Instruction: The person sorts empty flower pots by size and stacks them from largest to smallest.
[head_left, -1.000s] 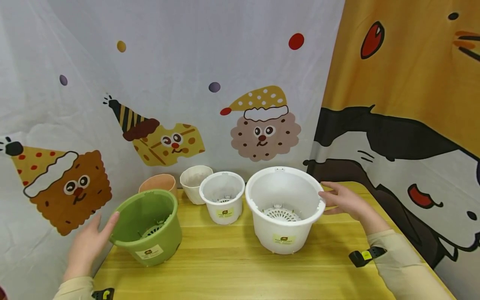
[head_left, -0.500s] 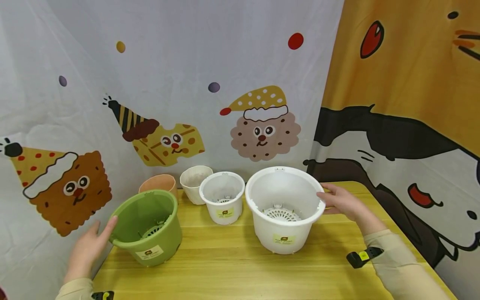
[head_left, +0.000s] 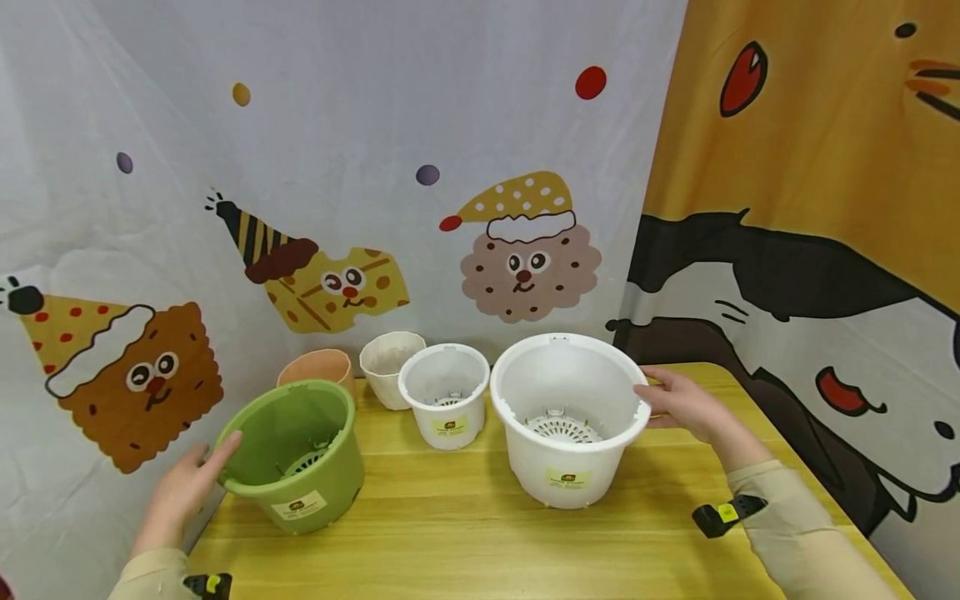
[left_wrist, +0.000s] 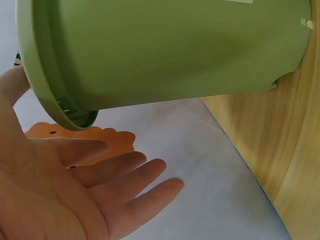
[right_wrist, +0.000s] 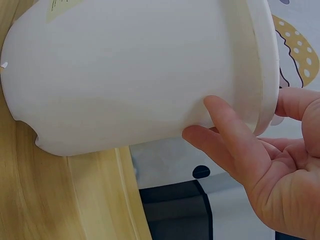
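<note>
At the table's left stands a green plastic flowerpot [head_left: 322,479], upright, with a slotted base inside and a label in front. The left hand [head_left: 180,492] is at its left rim. In the left wrist view the thumb reaches the rim, while the other fingers [left_wrist: 135,177] spread out, apart from the pot's wall. To the right stands a large white flowerpot [head_left: 558,475], also upright. Its right rim is pinched by the right hand [head_left: 686,406], with the thumb over the rim and fingertips [right_wrist: 217,107] against the outer wall, as the right wrist view shows.
Between the two pots, farther back, is a smaller white flowerpot [head_left: 450,427]. Behind it sits a cream pot [head_left: 386,385]. An orange pot [head_left: 318,364] is partly hidden by the green one. A printed curtain [head_left: 480,125] hangs behind the wooden table [head_left: 450,550].
Both hands have shifted slightly. The right hand has moved a little left at the white pot's rim. The left thumb now lies slightly farther over the green rim. The pots have not moved.
</note>
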